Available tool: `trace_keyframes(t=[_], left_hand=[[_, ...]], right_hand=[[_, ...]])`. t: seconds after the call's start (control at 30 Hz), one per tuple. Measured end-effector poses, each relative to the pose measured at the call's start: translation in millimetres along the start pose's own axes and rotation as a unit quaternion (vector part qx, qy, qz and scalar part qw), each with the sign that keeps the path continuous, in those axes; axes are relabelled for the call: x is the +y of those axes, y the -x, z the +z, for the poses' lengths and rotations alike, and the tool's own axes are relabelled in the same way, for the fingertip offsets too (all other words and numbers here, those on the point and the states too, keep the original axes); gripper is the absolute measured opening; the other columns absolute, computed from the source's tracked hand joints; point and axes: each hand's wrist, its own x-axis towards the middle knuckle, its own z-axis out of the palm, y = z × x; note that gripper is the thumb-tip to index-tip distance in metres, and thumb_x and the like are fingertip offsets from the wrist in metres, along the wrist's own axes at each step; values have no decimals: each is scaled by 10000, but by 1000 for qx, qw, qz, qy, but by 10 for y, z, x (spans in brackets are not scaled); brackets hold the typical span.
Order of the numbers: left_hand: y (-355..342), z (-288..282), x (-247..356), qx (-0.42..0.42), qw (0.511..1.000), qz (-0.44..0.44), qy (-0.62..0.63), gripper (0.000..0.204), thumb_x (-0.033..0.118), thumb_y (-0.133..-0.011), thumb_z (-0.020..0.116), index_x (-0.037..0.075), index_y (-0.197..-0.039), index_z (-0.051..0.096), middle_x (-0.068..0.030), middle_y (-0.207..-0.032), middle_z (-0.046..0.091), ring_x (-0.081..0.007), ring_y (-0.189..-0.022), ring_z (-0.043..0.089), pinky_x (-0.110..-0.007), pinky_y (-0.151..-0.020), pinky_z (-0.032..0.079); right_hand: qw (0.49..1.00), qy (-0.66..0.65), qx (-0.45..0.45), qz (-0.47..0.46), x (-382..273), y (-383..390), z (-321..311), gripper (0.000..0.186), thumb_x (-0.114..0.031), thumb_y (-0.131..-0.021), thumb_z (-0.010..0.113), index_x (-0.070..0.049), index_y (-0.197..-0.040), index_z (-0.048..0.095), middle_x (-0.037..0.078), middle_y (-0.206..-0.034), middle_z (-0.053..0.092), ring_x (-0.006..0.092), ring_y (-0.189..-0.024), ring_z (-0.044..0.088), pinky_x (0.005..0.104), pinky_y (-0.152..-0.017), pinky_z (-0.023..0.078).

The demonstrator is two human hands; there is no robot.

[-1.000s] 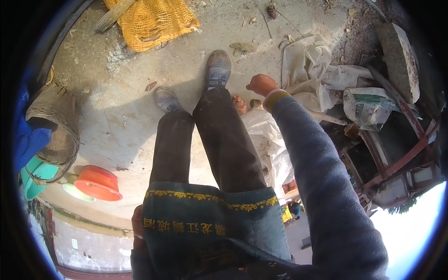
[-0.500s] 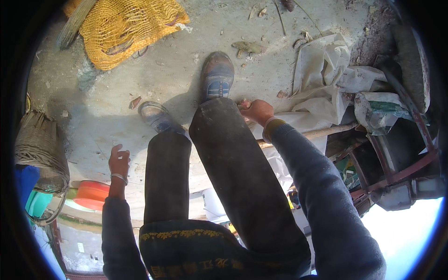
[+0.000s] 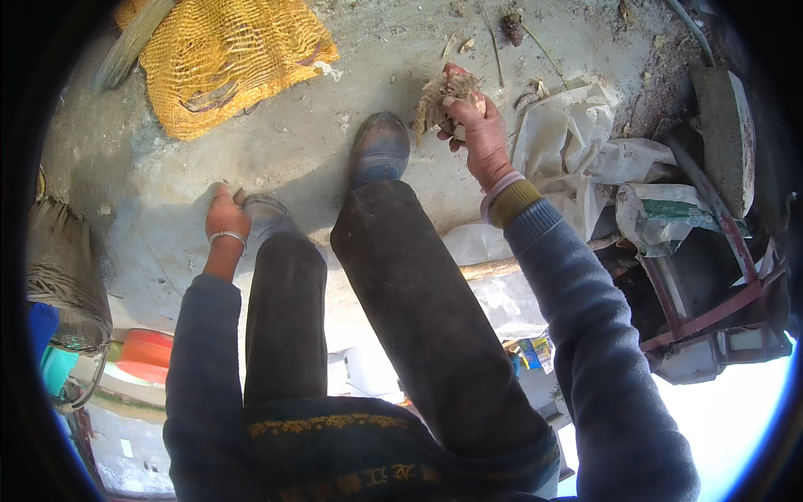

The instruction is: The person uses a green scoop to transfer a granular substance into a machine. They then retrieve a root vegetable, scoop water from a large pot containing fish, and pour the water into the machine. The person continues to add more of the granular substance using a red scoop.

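My right hand (image 3: 474, 130) is closed round a clump of dry, tan, ragged material (image 3: 437, 100) with a reddish bit at its top, held above the concrete floor beside my right shoe (image 3: 378, 146). My left hand (image 3: 226, 213), with a bracelet at the wrist, is low beside my left shoe (image 3: 268, 217), its thumb and forefinger apart and nothing visible between them; the other fingers are mostly hidden. My dark trousered legs and a dark apron with a yellow border (image 3: 326, 422) fill the lower middle.
A yellow mesh sack (image 3: 230, 63) and bundled stalks (image 3: 134, 46) lie upper left. Left are a wicker basket (image 3: 63, 268) and a red basin (image 3: 142, 356). Right are crumpled white sheeting (image 3: 560, 125), a pole (image 3: 489, 268), a concrete slab (image 3: 723, 142) and a rusty metal frame (image 3: 677, 330).
My right hand has moved up and now grips the ragged clump. My left hand has come out from beside the apron and moved up toward my left shoe.
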Motion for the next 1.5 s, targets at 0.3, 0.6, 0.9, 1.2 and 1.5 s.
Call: trace_keyframes(t=[0.3, 0.6, 0.9, 1.2, 1.5], left_hand=[[-35, -144, -126, -45, 992, 110, 41, 240, 262, -858, 560, 86, -1022, 568, -177, -855, 625, -383, -801, 589, -450, -693, 467], [176, -612, 636, -271, 867, 29, 417, 160, 87, -785, 576, 56, -938, 614, -63, -697, 601, -139, -515, 547, -259, -478, 450], [664, -968, 1670, -397, 642, 6, 656, 341, 253, -877, 552, 64, -1162, 560, -90, -998, 608, -157, -813, 599, -310, -688, 528], [489, -874, 1689, -420, 436, -91, 791, 275, 284, -805, 615, 68, -960, 544, -105, -969, 588, -227, -830, 606, -414, -674, 546], [440, -902, 1319, -440, 465, -37, 767, 302, 293, -807, 590, 41, -973, 575, -144, -991, 583, -236, -829, 600, -437, -691, 546]], right_hand=[[954, -229, -167, 93, -50, 404, -85, 528, -529, -894, 462, -101, -1202, 494, 84, -848, 615, 231, -649, 635, 276, -469, 475], [958, -127, -231, 113, -144, 523, 33, 499, -537, -903, 453, -99, -1129, 531, 114, -784, 619, 220, -561, 600, 262, -423, 377], [987, -128, -47, 81, -90, 758, 366, 505, -516, -959, 285, -93, -1137, 496, 96, -814, 622, 200, -620, 620, 258, -485, 413], [942, 156, -97, -280, -197, 1071, 271, 368, -161, -805, 702, -48, -1134, 581, 129, -1085, 595, 182, -862, 636, 290, -712, 524], [747, 556, 222, -289, -1142, -870, -370, 455, -135, -776, 673, -85, -1199, 514, 115, -969, 604, 220, -867, 619, 344, -758, 507]])
